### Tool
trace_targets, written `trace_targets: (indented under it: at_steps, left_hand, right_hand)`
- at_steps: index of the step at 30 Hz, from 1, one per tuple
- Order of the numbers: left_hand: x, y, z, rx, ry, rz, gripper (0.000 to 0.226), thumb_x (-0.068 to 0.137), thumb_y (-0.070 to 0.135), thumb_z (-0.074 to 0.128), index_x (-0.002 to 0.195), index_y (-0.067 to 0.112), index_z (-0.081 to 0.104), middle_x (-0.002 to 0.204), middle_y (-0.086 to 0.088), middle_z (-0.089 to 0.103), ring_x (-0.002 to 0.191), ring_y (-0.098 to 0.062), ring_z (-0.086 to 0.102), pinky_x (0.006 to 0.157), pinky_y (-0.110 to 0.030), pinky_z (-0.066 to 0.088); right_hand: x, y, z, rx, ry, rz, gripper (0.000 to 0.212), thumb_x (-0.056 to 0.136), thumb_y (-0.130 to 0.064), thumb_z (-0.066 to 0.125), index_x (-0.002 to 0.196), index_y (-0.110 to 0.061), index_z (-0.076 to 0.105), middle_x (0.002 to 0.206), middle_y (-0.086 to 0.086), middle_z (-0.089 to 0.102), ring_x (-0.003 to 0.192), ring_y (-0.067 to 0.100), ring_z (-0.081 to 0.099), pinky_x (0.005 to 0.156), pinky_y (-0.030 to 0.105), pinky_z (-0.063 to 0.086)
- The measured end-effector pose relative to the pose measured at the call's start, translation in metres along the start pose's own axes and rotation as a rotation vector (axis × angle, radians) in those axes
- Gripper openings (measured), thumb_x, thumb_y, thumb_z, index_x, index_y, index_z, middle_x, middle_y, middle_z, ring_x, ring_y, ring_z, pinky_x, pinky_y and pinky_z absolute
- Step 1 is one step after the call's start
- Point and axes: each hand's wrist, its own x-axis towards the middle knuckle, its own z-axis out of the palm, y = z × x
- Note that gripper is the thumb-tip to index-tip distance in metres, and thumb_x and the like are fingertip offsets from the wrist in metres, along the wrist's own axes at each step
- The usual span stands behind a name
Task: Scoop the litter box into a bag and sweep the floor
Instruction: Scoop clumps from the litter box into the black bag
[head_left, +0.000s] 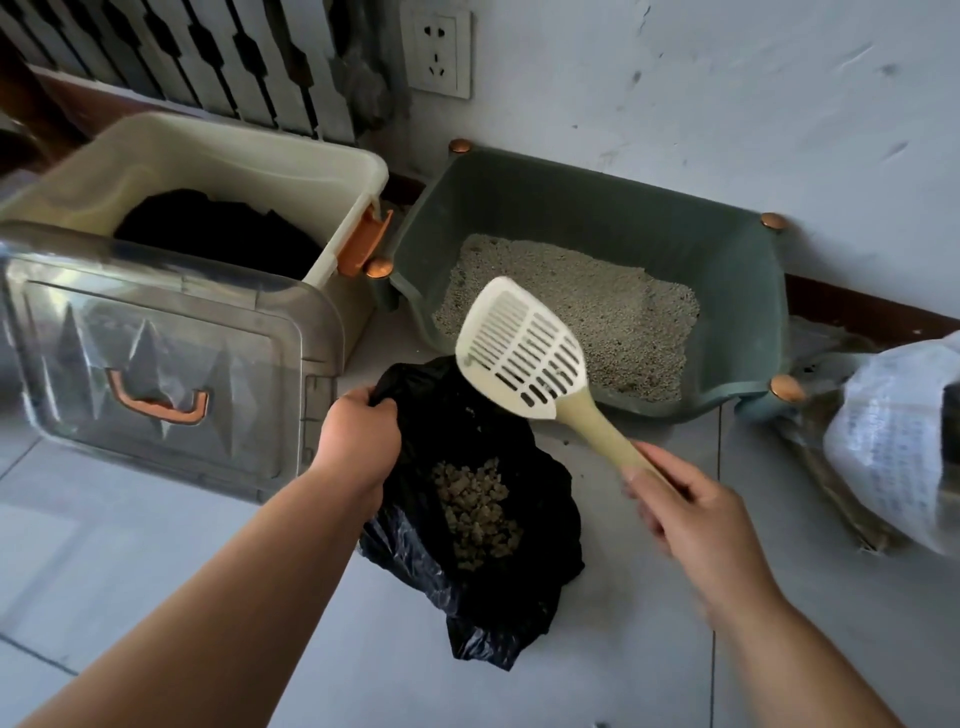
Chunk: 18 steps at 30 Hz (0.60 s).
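— What do your hands hold?

— My left hand (358, 441) is closed on the far-left rim of the bag (483, 587) and keeps the mouth open. My right hand (680, 509) is wrapped around the end of the scoop (524, 345) handle, fingers closed. This hand looks a little blurred.

— Where is the scoop head?

— It is in the air, above the far edge of the bag and the near wall of the litter box (743, 291). It is tilted, and I see nothing big in its slots.

— And the litter?

— Pale litter (571, 306) fills the floor of the box. Darker clumps (475, 506) lie inside the bag, near the middle.

— Is there room to move?

— The bag lies on the floor tiles (649, 649), just before the box. On the left a clear lid (156, 364) leans close to my left hand, and behind it stands a white bin (249, 166), almost touching the box. On the right a white sack (893, 447) lies well apart. The tiles between my arms and to the near right are free.
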Motion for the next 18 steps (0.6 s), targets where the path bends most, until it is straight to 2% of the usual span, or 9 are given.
trace_targets:
  at_steps: [2, 4, 6, 9, 11, 14, 18]
  left_hand:
    - [0.001, 0.0, 0.0, -0.006, -0.029, -0.006, 0.024, 0.101, 0.009, 0.043, 0.118, 0.009, 0.06, 0.09, -0.008, 0.067, 0.082, -0.024, 0.066, 0.075, -0.036, 0.057]
    - [-0.001, 0.0, 0.0, 0.005, -0.05, -0.004, 0.029, 0.101, 0.011, 0.044, 0.124, 0.009, 0.06, 0.096, -0.009, 0.069, 0.091, -0.028, 0.068, 0.089, -0.046, 0.057]
    - [-0.002, 0.002, 0.001, 0.023, -0.06, 0.008, 0.028, 0.1, 0.012, 0.045, 0.123, 0.01, 0.062, 0.098, -0.01, 0.07, 0.093, -0.03, 0.069, 0.091, -0.048, 0.057]
    - [0.0, 0.002, 0.0, 0.053, -0.058, 0.027, 0.025, 0.099, 0.012, 0.045, 0.115, 0.012, 0.065, 0.095, -0.012, 0.071, 0.093, -0.033, 0.07, 0.089, -0.049, 0.057]
    - [0.001, 0.002, -0.001, 0.057, -0.063, 0.028, 0.023, 0.099, 0.013, 0.046, 0.111, 0.013, 0.066, 0.095, -0.013, 0.071, 0.094, -0.033, 0.07, 0.086, -0.046, 0.057]
    - [0.004, -0.001, -0.003, 0.055, -0.066, 0.033, 0.021, 0.098, 0.012, 0.046, 0.103, 0.015, 0.066, 0.094, -0.014, 0.071, 0.094, -0.033, 0.07, 0.085, -0.045, 0.057]
    - [0.009, 0.0, -0.006, 0.033, -0.069, 0.033, 0.022, 0.1, 0.012, 0.046, 0.105, 0.017, 0.066, 0.093, -0.008, 0.072, 0.092, -0.027, 0.07, 0.087, -0.044, 0.057]
  right_hand:
    - [0.018, -0.013, 0.006, -0.033, 0.035, 0.005, 0.019, 0.092, -0.022, 0.061, 0.106, -0.029, 0.072, 0.067, -0.004, 0.065, 0.049, 0.009, 0.043, 0.045, 0.02, 0.033]
    - [0.041, -0.029, 0.014, -0.126, 0.052, 0.002, 0.022, 0.094, -0.022, 0.056, 0.112, -0.029, 0.067, 0.069, -0.001, 0.068, 0.045, 0.007, 0.046, 0.041, 0.019, 0.034]
    - [0.064, -0.053, 0.023, -0.289, 0.033, -0.028, 0.026, 0.093, -0.022, 0.052, 0.113, -0.025, 0.068, 0.073, 0.004, 0.071, 0.047, 0.009, 0.051, 0.045, 0.023, 0.036]
    - [0.101, -0.092, 0.038, -0.57, -0.031, -0.016, 0.031, 0.086, -0.024, 0.053, 0.101, -0.005, 0.072, 0.081, 0.015, 0.073, 0.054, 0.02, 0.05, 0.054, 0.028, 0.033]
    - [0.119, -0.118, 0.047, -0.701, -0.083, 0.054, 0.028, 0.085, -0.023, 0.053, 0.09, -0.002, 0.07, 0.077, 0.012, 0.071, 0.054, 0.021, 0.048, 0.047, 0.024, 0.032]
    - [0.143, -0.141, 0.056, -0.721, -0.171, 0.174, 0.02, 0.088, -0.014, 0.049, 0.08, -0.001, 0.063, 0.063, 0.007, 0.057, 0.04, 0.012, 0.036, 0.032, 0.013, 0.022]
    - [0.153, -0.133, 0.063, -0.554, -0.268, 0.322, 0.015, 0.09, -0.008, 0.044, 0.081, -0.001, 0.054, 0.058, 0.006, 0.049, 0.029, 0.006, 0.029, 0.029, 0.011, 0.016]
